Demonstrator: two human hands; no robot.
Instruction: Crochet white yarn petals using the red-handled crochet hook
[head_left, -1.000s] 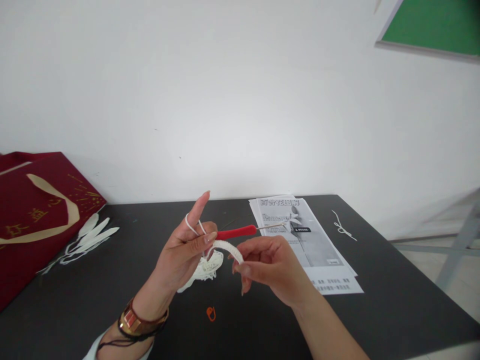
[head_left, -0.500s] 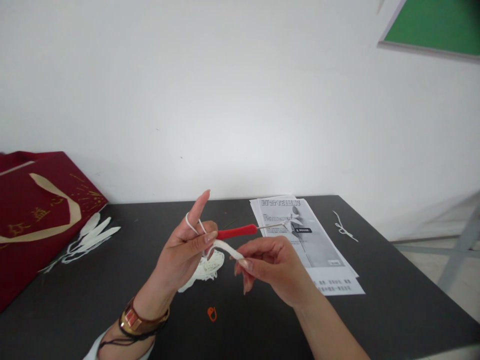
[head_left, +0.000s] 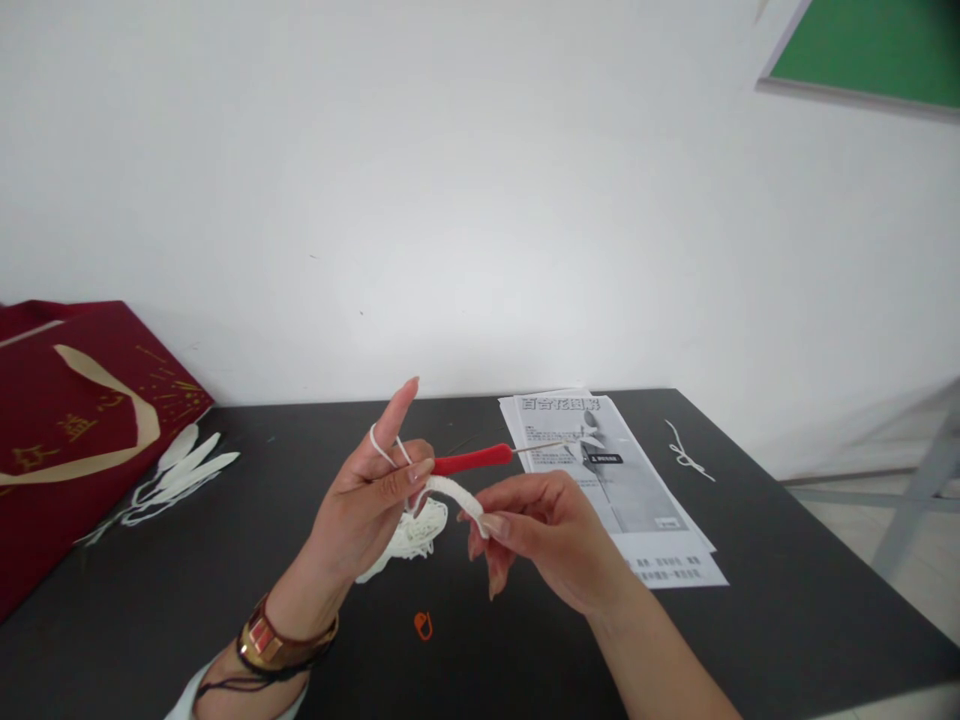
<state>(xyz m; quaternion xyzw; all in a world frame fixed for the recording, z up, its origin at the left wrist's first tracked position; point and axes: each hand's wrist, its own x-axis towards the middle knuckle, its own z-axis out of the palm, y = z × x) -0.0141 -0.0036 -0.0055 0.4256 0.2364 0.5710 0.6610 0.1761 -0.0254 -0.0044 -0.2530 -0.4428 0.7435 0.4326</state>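
My left hand (head_left: pixel 379 480) pinches a crochet hook (head_left: pixel 472 460) with a red handle, its metal end pointing right. White yarn (head_left: pixel 382 447) loops round the raised index finger of that hand. A narrow curved strip of white crochet (head_left: pixel 454 490) runs from the left fingertips to my right hand (head_left: pixel 551 535). The right thumb and index finger pinch the strip's far end. Behind and below the left hand lies a heap of white yarn (head_left: pixel 416 535) on the dark table (head_left: pixel 360 650). Whether the left fingers also grip the strip is partly hidden.
An orange stitch marker (head_left: pixel 424 626) lies near the front. Printed sheets (head_left: pixel 637 480) are at the right, with a tied bit of white string (head_left: pixel 686 458) beyond them. At the left, several white crocheted pieces (head_left: pixel 184 470) lie against a dark red bag (head_left: pixel 67 420).
The strip's right end has tipped downward a little between my right fingertips. My left hand and the crochet hook have hardly moved.
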